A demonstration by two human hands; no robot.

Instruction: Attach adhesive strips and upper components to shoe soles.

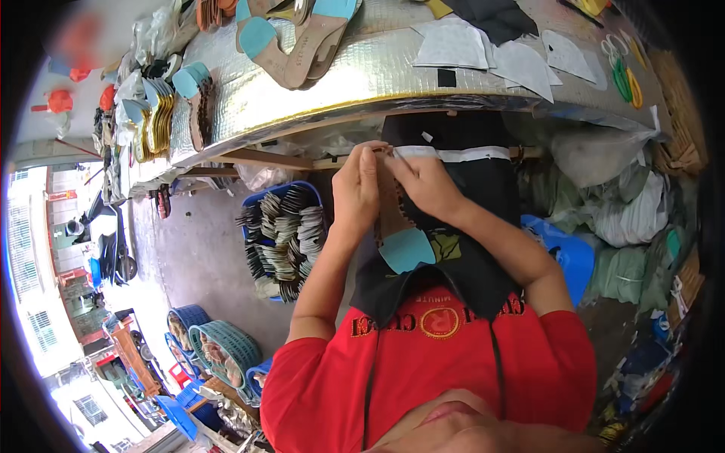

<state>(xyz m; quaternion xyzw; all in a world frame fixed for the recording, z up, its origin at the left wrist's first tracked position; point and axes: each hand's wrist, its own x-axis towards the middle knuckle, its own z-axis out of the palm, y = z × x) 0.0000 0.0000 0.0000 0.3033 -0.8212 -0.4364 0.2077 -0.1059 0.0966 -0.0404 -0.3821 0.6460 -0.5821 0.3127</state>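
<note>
Over my lap I hold a brown insole (389,202) with a light blue heel pad. Its far end lies between my left hand (356,181) and my right hand (432,185), with the heel pad toward my body. Both hands are closed on that far end, fingertips close together; whether something small is also pinched there I cannot make out. Beneath the insole is a black apron (472,200), with a camouflage-patterned patch (445,247) beside the heel pad.
Ahead stands a foil-covered workbench (264,102) with loose insoles (302,45), white cut pieces (521,64) and scissors (623,79). A blue crate (321,198) full of stacked dark and pale pieces sits on the floor at left. Baskets (226,351) stand lower left, plastic bags (627,204) at right.
</note>
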